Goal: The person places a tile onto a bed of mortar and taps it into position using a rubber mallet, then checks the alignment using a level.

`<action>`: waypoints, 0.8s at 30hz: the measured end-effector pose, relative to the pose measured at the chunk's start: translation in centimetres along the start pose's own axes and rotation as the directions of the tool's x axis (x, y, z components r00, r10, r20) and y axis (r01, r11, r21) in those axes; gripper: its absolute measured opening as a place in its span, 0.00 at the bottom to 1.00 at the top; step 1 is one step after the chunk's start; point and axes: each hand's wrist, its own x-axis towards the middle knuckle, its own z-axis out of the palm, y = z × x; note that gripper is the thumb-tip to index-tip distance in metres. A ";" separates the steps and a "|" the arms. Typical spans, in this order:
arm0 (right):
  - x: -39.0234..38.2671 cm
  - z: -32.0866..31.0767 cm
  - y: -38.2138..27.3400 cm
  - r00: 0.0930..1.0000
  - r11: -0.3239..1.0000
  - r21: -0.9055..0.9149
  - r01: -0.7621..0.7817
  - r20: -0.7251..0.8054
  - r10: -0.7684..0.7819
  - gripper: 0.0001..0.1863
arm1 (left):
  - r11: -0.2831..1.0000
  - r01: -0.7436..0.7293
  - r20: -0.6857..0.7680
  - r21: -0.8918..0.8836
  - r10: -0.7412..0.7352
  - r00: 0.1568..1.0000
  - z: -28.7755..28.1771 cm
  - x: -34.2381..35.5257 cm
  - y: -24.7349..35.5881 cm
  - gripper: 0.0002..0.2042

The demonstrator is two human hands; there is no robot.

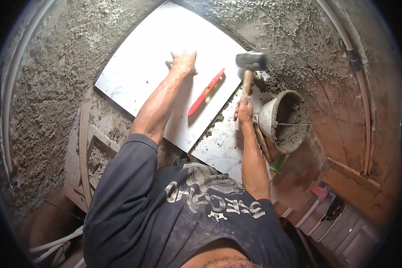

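A large white tile [138, 67] lies in the corner against the rough walls. My left hand [182, 62] rests on its upper middle with the fingers spread. To the right of that hand a red spirit level [201, 100] lies diagonally on the tile. My right hand [244, 110] grips the wooden handle of a mallet [251, 60], whose dark head is blurred near the tile's right corner. Below the tile's lower right edge is another mortar-smudged white tile [216, 149]. A bucket [266, 116] holding grey mortar stands at its right, with a wooden-handled tool [262, 145] beside it.
Rough rendered walls [49, 58] surround the tiles, with pale pipes [361, 89] down both sides. A wooden strip [85, 147] leans at the left by a broken opening. At the lower right are stacked tiles [330, 230], a red object [320, 191] and a green-handled tool [278, 164].
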 end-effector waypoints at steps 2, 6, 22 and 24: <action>-0.8 0.7 -3.3 0.997 0.981 0.179 0.072 -0.049 -0.064 0.26 | 1.000 -0.005 -0.076 -0.016 0.004 0.997 0.4 0.3 -0.7 0.37; -0.9 1.0 -1.8 0.982 0.969 0.162 0.185 -0.076 -0.175 0.28 | 1.000 0.010 -0.008 0.021 -0.010 1.000 -0.1 1.0 -0.1 0.36; -0.5 1.8 -1.4 0.967 0.971 -0.050 0.235 -0.093 -0.239 0.29 | 1.000 -0.024 -0.044 -0.007 0.024 0.999 1.0 0.7 -0.8 0.35; 2.2 1.1 2.6 0.827 0.730 -0.531 0.432 -0.091 -0.555 0.28 | 0.999 -0.033 -0.044 0.005 0.033 0.998 0.6 1.2 -0.6 0.35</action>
